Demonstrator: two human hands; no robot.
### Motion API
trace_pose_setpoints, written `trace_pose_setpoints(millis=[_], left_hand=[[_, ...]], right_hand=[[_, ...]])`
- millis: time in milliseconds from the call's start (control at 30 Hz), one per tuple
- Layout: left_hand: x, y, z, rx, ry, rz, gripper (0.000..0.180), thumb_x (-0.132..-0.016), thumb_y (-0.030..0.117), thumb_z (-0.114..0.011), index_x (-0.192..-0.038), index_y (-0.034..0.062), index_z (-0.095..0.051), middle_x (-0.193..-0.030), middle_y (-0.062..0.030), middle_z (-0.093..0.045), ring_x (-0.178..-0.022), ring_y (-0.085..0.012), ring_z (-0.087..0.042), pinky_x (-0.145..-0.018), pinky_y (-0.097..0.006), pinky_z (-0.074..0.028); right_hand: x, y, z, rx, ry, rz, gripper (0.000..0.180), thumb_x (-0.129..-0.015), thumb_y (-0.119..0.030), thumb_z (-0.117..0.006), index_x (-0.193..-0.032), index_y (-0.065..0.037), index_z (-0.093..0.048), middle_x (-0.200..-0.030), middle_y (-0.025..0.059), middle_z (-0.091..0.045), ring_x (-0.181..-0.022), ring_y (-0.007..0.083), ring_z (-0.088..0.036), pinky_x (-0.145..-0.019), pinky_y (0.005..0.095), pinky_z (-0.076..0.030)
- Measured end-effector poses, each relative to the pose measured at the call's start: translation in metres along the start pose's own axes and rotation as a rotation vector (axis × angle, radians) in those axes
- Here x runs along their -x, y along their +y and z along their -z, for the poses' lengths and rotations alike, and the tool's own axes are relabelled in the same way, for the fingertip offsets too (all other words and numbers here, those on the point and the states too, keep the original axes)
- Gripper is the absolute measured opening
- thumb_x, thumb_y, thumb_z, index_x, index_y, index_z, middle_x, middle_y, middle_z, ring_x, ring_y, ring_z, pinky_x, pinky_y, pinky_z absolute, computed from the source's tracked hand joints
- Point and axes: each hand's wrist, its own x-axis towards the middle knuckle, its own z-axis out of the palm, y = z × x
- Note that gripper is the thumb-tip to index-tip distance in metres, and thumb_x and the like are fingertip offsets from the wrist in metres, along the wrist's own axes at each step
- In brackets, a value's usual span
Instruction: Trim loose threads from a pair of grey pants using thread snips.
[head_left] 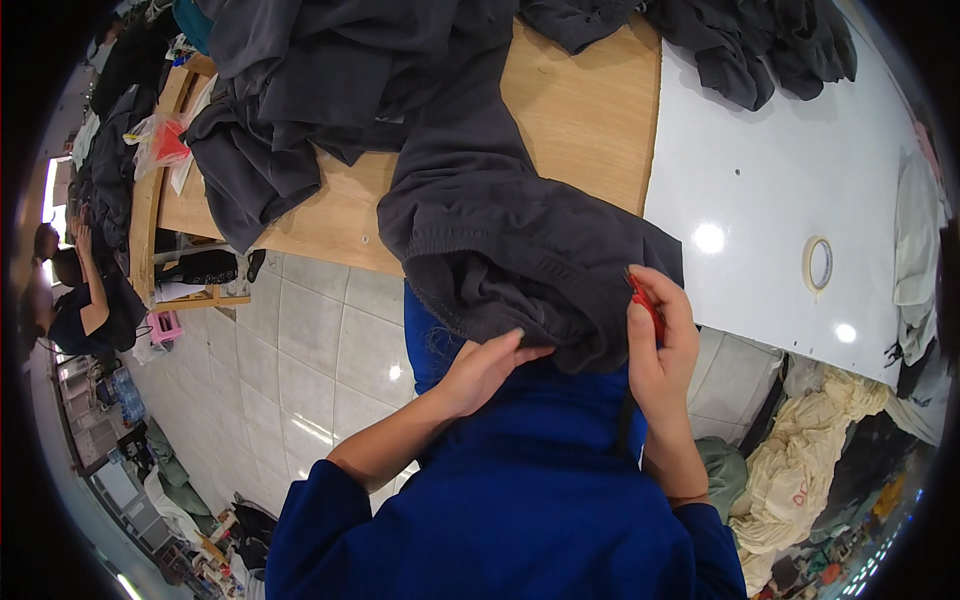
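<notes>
Dark grey trousers (470,160) hang over the near edge of the wooden table, with their gathered waistband turned toward me. My left hand (490,367) grips the near rim of the waistband, the thumb on top and the other fingers partly hidden by cloth. Loose threads trail from the band's left side. My right hand (660,335), just right of the trousers, is closed around small red thread snips (648,308). The snips' dark tip points up beside the cloth, and their blades are too small to read as parted or together.
Piled dark grey garments (320,60) cover the far part of the wooden table (585,110). A white tabletop (760,200) adjoins on the right, bearing a tape roll (818,264). Cream cloth (805,470) is heaped below right. Another person (85,290) is at far left.
</notes>
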Motion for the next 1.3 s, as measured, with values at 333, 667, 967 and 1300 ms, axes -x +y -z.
trace_pose_setpoints(millis=[333, 667, 967, 1300], left_hand=[[0.021, 0.006, 0.029, -0.037, 0.436, 0.003, 0.041, -0.095, 0.030, -0.044, -0.126, 0.0031, -0.040, -0.126, -0.0127, -0.050, -0.112, -0.0239, -0.053, -0.093, -0.042, -0.045], [0.036, 0.035, 0.059, -0.256, 0.813, -0.322, 0.057, -0.095, 0.032, -0.046, -0.134, 0.0193, -0.007, -0.117, -0.0086, -0.051, -0.092, -0.0171, -0.060, -0.068, -0.032, -0.051], [0.027, 0.038, 0.017, -0.580, 0.248, -0.337, 0.034, -0.099, 0.020, -0.039, -0.124, -0.0013, -0.047, -0.117, -0.0043, -0.055, -0.106, -0.0095, -0.050, -0.092, -0.023, -0.037], [0.004, 0.038, -0.021, -0.644, -0.137, -0.224, 0.039, -0.093, 0.011, -0.049, -0.129, -0.0024, -0.041, -0.118, -0.0061, -0.054, -0.107, -0.0109, -0.050, -0.093, -0.025, -0.038]], right_hand=[[-0.018, -0.008, -0.035, 0.255, -0.294, 0.253, 0.032, -0.074, -0.016, -0.070, -0.102, -0.007, -0.059, -0.082, 0.0071, -0.058, -0.075, 0.0243, -0.057, -0.065, 0.0305, -0.046], [-0.010, -0.006, -0.038, 0.159, -0.401, 0.220, 0.026, -0.080, -0.019, -0.065, -0.102, -0.006, -0.058, -0.084, 0.0086, -0.059, -0.075, 0.0247, -0.058, -0.064, 0.0294, -0.046], [-0.009, -0.021, -0.045, -0.211, -0.563, 0.114, 0.030, -0.082, -0.011, -0.064, -0.111, -0.004, -0.057, -0.093, 0.0120, -0.062, -0.081, 0.0234, -0.063, -0.071, 0.0268, -0.048], [-0.012, -0.017, -0.039, -0.144, -0.199, 0.325, 0.022, -0.072, 0.007, -0.067, -0.092, -0.002, -0.067, -0.067, 0.0040, -0.058, -0.055, 0.0086, -0.052, -0.050, 0.0198, -0.038]])
